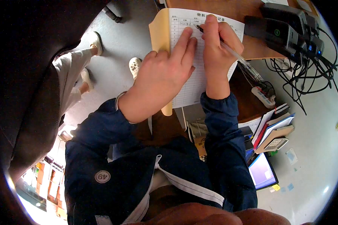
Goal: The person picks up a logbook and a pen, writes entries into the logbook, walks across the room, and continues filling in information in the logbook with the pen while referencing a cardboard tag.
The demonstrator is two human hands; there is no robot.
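Note:
A white printed form (pixel 187 93) with a ruled table and a Chinese heading lies on a yellow folder (pixel 159 32) at the desk's edge. My right hand (pixel 223 48) is closed around a clear-barrelled pen (pixel 234 54). The pen's dark tip rests at or just above an upper row, beside some handwriting. Flat across the page lies my left hand (pixel 163 73), its index and middle fingers stretched toward the written row. The left thumb lies on the sheet, and that hand holds nothing. Both hands cover part of the form.
Black devices (pixel 281 32) with small lights stand on the wooden desk (pixel 199 3) at right, above tangled cables (pixel 304 75). A power strip (pixel 263 96), upright folders (pixel 272 127) and a lit screen (pixel 262 170) are lower right. Another person's legs (pixel 73 71) show at left.

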